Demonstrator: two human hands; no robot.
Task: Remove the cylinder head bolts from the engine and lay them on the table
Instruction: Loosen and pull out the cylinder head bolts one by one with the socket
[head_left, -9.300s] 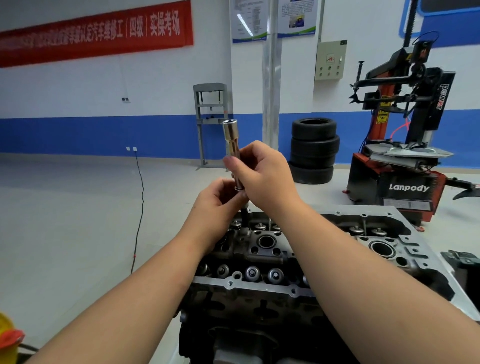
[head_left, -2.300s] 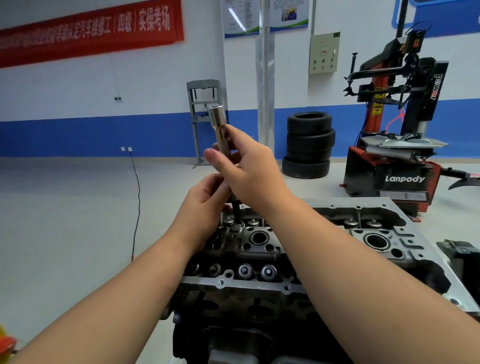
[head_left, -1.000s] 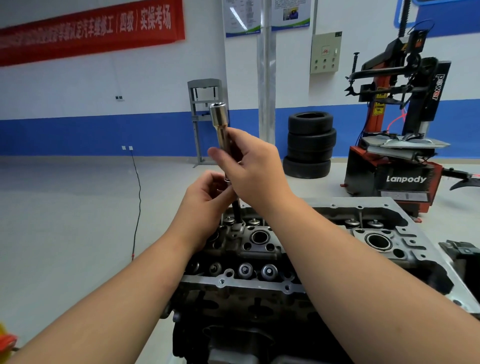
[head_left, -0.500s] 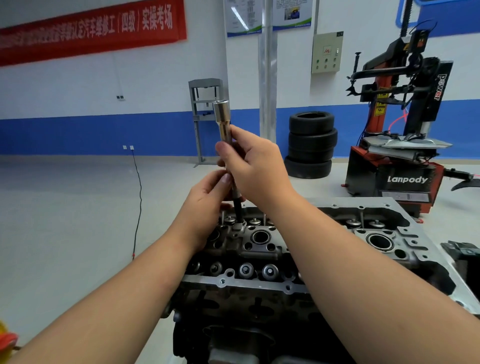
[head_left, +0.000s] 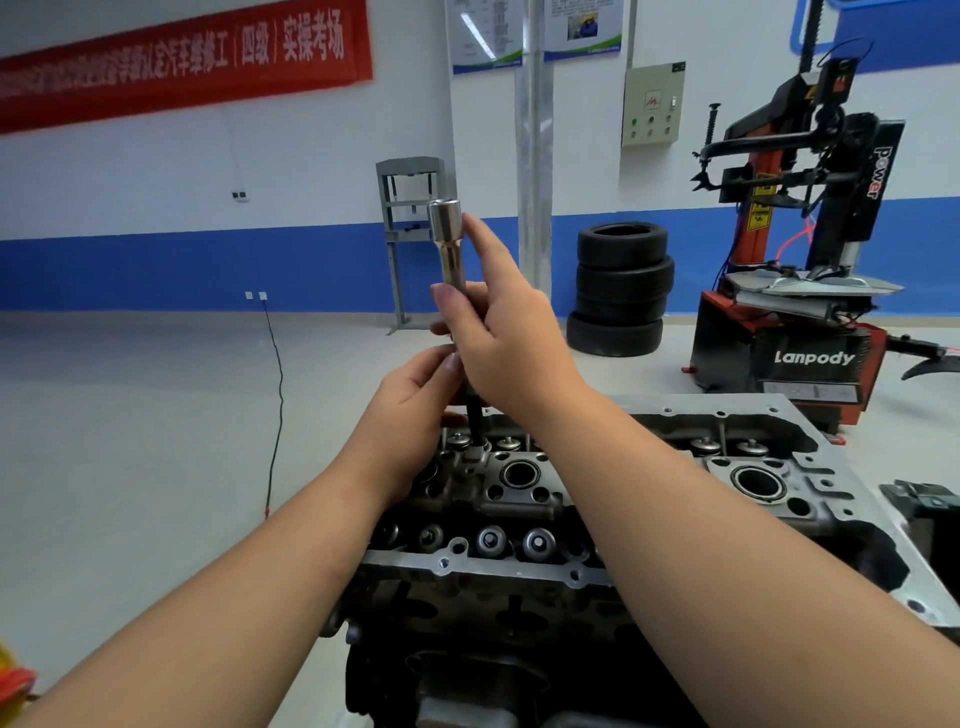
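Observation:
The engine's cylinder head fills the lower middle of the head view, dark metal with valve springs and round bores. A long chrome socket extension stands nearly upright over its far left end, with a dark bolt shank below it entering the head. My right hand grips the extension at mid-height, index finger stretched up along the socket end. My left hand pinches the shaft lower down, just above the head. The bolt's lower part is hidden in its hole.
A tyre changer stands at the right rear, with stacked tyres beside it. A grey press frame stands by the blue-striped wall. A black cable runs over the floor at left. A dark object lies at the right edge.
The extension and bolt shank have risen a little out of the head. My right hand has shifted its hold and now stretches its index finger up along the socket end.

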